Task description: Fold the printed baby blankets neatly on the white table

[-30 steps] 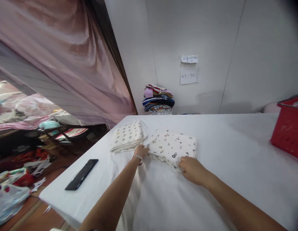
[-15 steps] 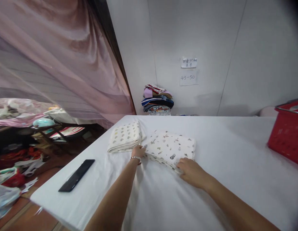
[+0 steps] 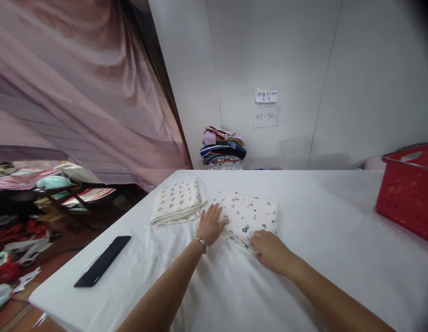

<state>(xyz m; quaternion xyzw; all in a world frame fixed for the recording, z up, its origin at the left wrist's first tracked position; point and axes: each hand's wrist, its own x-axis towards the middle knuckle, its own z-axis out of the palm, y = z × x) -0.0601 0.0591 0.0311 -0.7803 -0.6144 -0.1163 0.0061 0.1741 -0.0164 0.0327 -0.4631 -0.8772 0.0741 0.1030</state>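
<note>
A folded white cloth (image 3: 250, 214) printed with small grey and brown motifs lies on the white-covered table (image 3: 321, 258). Flat across its left edge rests my left hand (image 3: 211, 225), fingers spread. At the near right corner, my right hand (image 3: 269, 249) has its fingers curled round the folded edge; the fingertips are partly hidden. A second folded white cloth (image 3: 177, 200), with rows of grey-green prints, lies just left of the first one, close to my left fingertips.
A flat black object (image 3: 103, 261) lies on the table's left part. The red basket (image 3: 407, 193) stands at the right edge. Behind the table is a stack of folded fabrics (image 3: 223, 150) against the wall. A pink curtain (image 3: 96, 92) hangs at the left, with cluttered floor below.
My left hand has gone from gripping the near left corner to lying spread on the cloth's left edge. My right hand stays at the near right corner. The view has shifted slightly.
</note>
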